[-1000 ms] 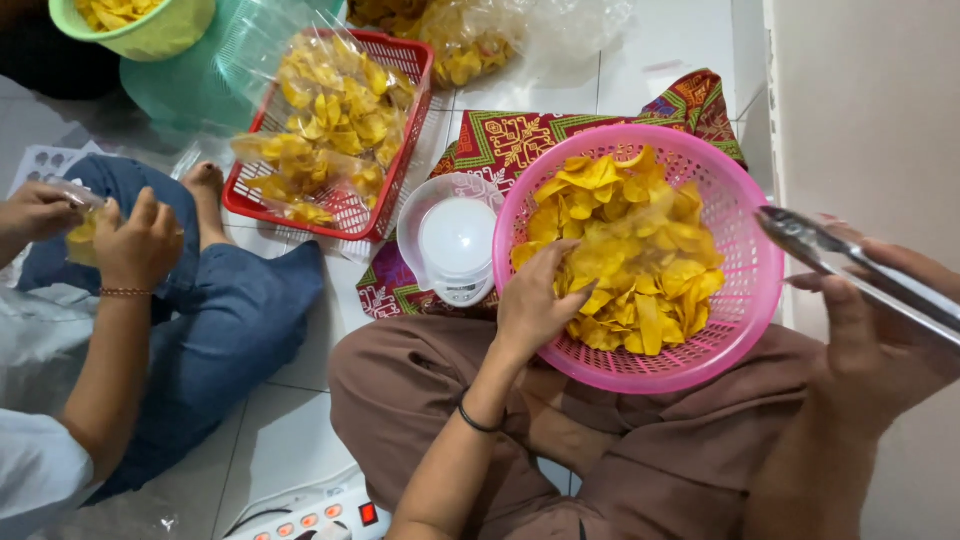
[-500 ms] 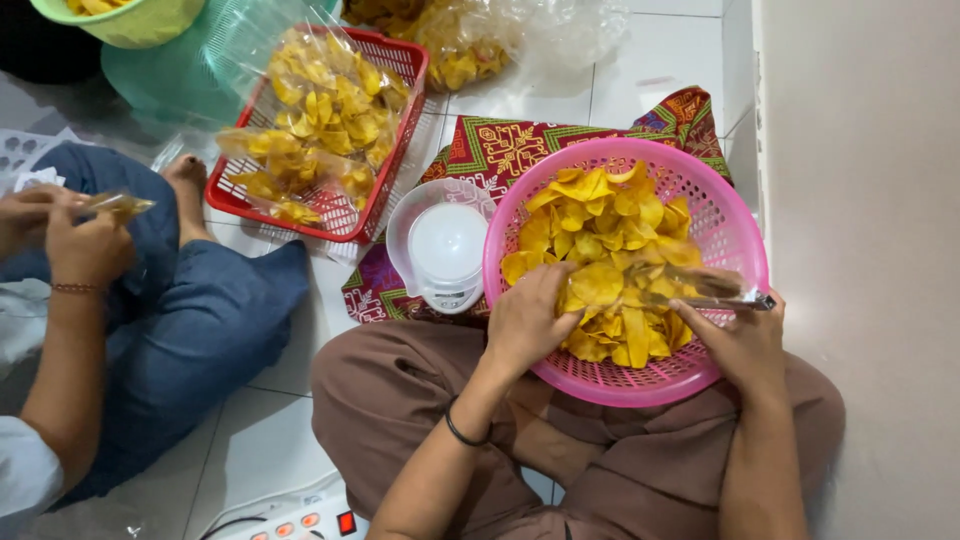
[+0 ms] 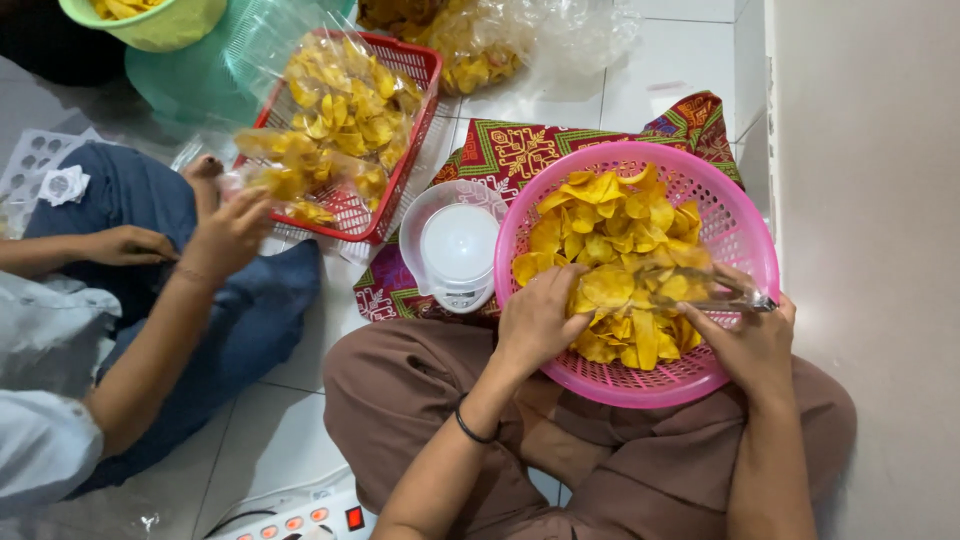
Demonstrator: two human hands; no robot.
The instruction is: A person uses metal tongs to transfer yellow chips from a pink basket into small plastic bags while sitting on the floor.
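The round pink plastic basket (image 3: pixel 742 232) sat on the lap of the person in brown trousers, heaped with thin yellow chips (image 3: pixel 612 232). Its near rim overlapped both thighs, and its right edge lay just beside the pale wall (image 3: pixel 870 250), leaving almost no room on that side. The left hand (image 3: pixel 535 320) rested at the near left rim, its fingers (image 3: pixel 570 285) curled down into the chips and closed on some of them. The right hand (image 3: pixel 752 340) lay over the near right rim, its fingers pinching the end of a clear plastic bag (image 3: pixel 700 290) that stretched flat across the heap.

Touching the basket's left edge stood a white round kitchen scale (image 3: pixel 458 245), set on a red patterned cloth (image 3: pixel 520 150) spread over the white tiled floor (image 3: pixel 270 440). Farther left, a red rectangular mesh tray (image 3: pixel 405 165) held clear bags of chips, its near corner close to the scale with only a narrow gap of tile between.

At the left sat another person in blue jeans (image 3: pixel 150 200), one of that person's hands (image 3: pixel 232 232) at the tray's near edge, touching a filled bag. A lime green bowl (image 3: pixel 165 25) stood at the far left, on top of a pale teal plastic lid. Open floor showed near, between the two people's legs, where a white power strip (image 3: pixel 290 518) lay at the bottom edge.
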